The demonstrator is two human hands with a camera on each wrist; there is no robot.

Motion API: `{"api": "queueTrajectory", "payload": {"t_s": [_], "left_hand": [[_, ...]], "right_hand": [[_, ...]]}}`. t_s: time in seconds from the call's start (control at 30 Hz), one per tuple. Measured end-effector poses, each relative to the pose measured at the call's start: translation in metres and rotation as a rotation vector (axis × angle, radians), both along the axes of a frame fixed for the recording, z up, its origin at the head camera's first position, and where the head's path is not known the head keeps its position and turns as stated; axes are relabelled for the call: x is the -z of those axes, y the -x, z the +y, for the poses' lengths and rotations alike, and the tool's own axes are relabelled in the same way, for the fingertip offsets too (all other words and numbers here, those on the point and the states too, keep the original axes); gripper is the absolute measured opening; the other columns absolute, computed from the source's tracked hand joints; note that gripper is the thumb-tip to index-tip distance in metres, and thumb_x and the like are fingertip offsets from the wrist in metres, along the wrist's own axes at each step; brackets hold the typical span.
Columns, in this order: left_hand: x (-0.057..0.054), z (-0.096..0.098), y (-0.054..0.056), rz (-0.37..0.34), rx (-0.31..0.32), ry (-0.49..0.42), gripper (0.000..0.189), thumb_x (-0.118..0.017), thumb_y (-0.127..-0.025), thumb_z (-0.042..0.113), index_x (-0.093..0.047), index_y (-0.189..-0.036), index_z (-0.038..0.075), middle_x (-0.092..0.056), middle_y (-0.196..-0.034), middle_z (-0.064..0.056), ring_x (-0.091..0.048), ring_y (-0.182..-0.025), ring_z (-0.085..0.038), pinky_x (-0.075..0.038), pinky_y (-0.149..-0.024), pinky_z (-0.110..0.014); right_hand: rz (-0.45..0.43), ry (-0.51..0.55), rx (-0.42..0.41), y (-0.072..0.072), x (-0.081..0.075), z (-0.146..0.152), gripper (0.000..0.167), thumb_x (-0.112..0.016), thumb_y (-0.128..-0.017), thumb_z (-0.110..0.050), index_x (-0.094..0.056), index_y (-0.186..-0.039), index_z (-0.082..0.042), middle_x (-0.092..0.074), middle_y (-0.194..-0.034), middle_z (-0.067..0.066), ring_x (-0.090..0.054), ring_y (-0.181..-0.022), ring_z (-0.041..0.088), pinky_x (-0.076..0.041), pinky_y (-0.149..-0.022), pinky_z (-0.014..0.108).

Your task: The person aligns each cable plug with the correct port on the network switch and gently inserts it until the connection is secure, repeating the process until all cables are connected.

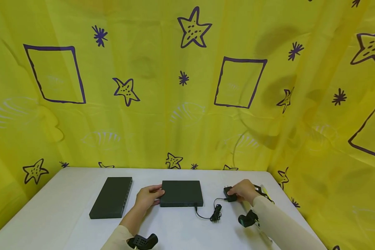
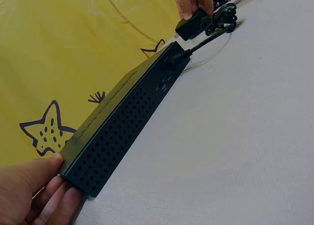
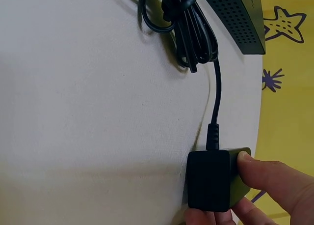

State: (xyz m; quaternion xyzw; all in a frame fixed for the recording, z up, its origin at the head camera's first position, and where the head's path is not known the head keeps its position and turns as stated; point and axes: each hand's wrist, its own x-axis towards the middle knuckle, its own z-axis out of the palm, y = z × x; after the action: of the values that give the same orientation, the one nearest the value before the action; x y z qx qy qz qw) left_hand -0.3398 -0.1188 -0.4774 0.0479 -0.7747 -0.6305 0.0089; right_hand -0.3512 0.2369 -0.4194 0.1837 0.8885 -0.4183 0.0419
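Note:
A flat black box [image 1: 181,193] with rows of vent holes, which looks like a network switch, is at the middle of the table. My left hand [image 1: 148,197] grips its left end, thumb on top and fingers beneath. A cable plug sits in a socket on its vented side, as the left wrist view shows. From there the cord runs through a tied bundle [image 1: 216,213] to a black power adapter [image 3: 208,181]. My right hand [image 1: 244,191] pinches that adapter between thumb and fingers, to the right of the box. Metal prongs stick out from the adapter.
A second flat black box [image 1: 111,198] lies on the white table [image 1: 65,201] to the left. Beyond my right hand lie more dark cables [image 1: 262,191] and something yellow. A yellow patterned curtain [image 1: 156,121] hangs behind the table and along its right side.

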Motion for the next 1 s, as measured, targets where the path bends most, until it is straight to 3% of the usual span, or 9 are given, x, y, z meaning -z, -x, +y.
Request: {"api": "queueTrajectory", "payload": {"t_s": [0.27,0.47,0.77,0.9,1.0], "left_hand": [[-0.002,0.001,-0.001,-0.011,0.004,0.011,0.042,-0.074,-0.089,0.014,-0.064,-0.126,-0.003,-0.067,-0.115,-0.02,-0.066,-0.1,-0.025,-0.061,-0.077,-0.034],[0.001,0.001,0.0,0.007,0.007,-0.026,0.043,-0.075,-0.087,0.011,-0.064,-0.124,-0.005,-0.069,-0.109,-0.018,-0.068,-0.092,-0.021,-0.061,-0.074,-0.034],[0.001,0.0,0.001,0.017,0.006,-0.015,0.043,-0.076,-0.086,0.012,-0.065,-0.124,-0.005,-0.069,-0.107,-0.016,-0.067,-0.092,-0.02,-0.061,-0.073,-0.033],[0.0,0.0,0.0,0.018,0.007,-0.01,0.042,-0.075,-0.087,0.012,-0.064,-0.124,-0.005,-0.069,-0.107,-0.017,-0.068,-0.092,-0.02,-0.061,-0.073,-0.033],[-0.001,-0.001,0.0,0.01,0.002,-0.008,0.042,-0.075,-0.087,0.011,-0.065,-0.124,-0.004,-0.069,-0.108,-0.016,-0.068,-0.092,-0.02,-0.061,-0.074,-0.033]], "right_hand": [[-0.002,0.011,-0.02,-0.002,-0.003,-0.001,0.036,-0.082,-0.073,0.0,-0.066,-0.1,0.016,-0.061,-0.088,0.022,-0.063,-0.07,0.024,-0.061,-0.064,0.033],[-0.039,0.012,-0.045,-0.004,-0.006,-0.004,0.034,-0.082,-0.073,-0.001,-0.064,-0.098,0.015,-0.06,-0.086,0.02,-0.06,-0.066,0.023,-0.06,-0.064,0.033],[-0.087,0.086,-0.044,0.002,-0.006,-0.004,0.035,-0.078,-0.078,0.0,-0.064,-0.106,0.014,-0.064,-0.095,0.024,-0.065,-0.078,0.026,-0.061,-0.068,0.034],[-0.109,0.145,-0.075,-0.001,-0.012,-0.006,0.037,-0.076,-0.08,0.0,-0.063,-0.112,0.015,-0.064,-0.105,0.029,-0.066,-0.086,0.028,-0.061,-0.072,0.035],[-0.122,0.187,-0.095,-0.002,-0.015,-0.005,0.039,-0.076,-0.081,-0.001,-0.062,-0.114,0.015,-0.065,-0.104,0.028,-0.067,-0.085,0.027,-0.061,-0.073,0.035]]}}
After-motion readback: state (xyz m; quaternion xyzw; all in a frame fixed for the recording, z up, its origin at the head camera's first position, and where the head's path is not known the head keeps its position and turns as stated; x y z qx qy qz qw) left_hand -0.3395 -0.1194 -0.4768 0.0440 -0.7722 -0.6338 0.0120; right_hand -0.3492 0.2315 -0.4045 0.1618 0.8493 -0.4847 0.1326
